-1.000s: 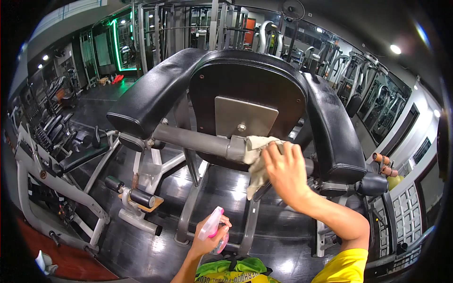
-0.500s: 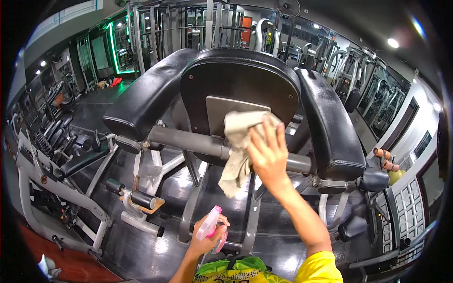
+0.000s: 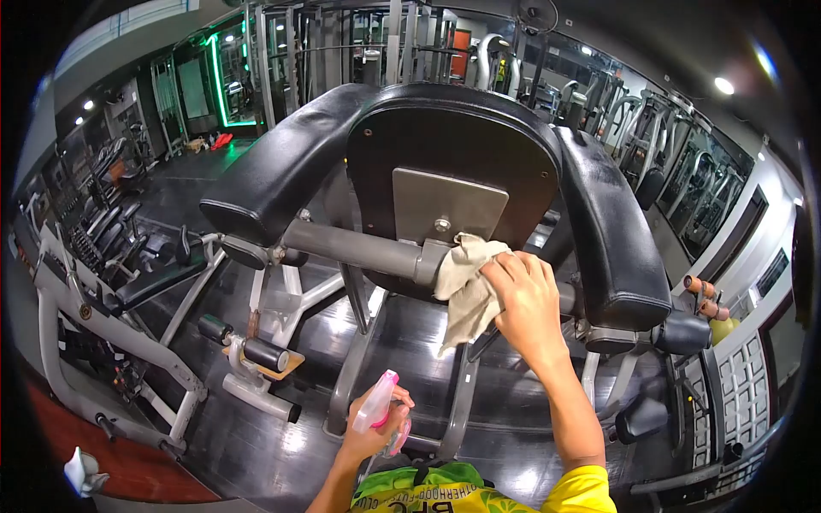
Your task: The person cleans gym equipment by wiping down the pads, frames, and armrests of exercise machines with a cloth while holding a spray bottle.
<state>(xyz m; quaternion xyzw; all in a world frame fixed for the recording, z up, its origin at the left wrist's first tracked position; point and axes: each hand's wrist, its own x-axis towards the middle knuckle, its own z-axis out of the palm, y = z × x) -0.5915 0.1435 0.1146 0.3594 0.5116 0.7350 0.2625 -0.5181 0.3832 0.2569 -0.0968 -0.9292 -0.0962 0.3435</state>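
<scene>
My right hand (image 3: 526, 299) presses a crumpled beige cloth (image 3: 469, 291) against the grey metal crossbar (image 3: 355, 250), just below the metal plate (image 3: 445, 203) on the back of the black pad (image 3: 368, 167). The cloth's lower end hangs below the bar. Lower in the view, my left hand (image 3: 374, 427) is wrapped round a spray bottle (image 3: 376, 407) with a clear and pink head, held upright near my shirt. Padded black arms (image 3: 282, 162) flank the backrest on both sides.
A grey-framed machine (image 3: 111, 342) stands at the left, with foam rollers (image 3: 265, 353) nearer the centre. Round black pads (image 3: 682, 331) jut out at the right. Metal legs (image 3: 462, 402) rise from the dark floor. Racks and mirrors line the back.
My right hand and the cloth went up over the metal plate half a second ago and are now back down on the crossbar. My left hand still holds the bottle. The view has shifted slightly.
</scene>
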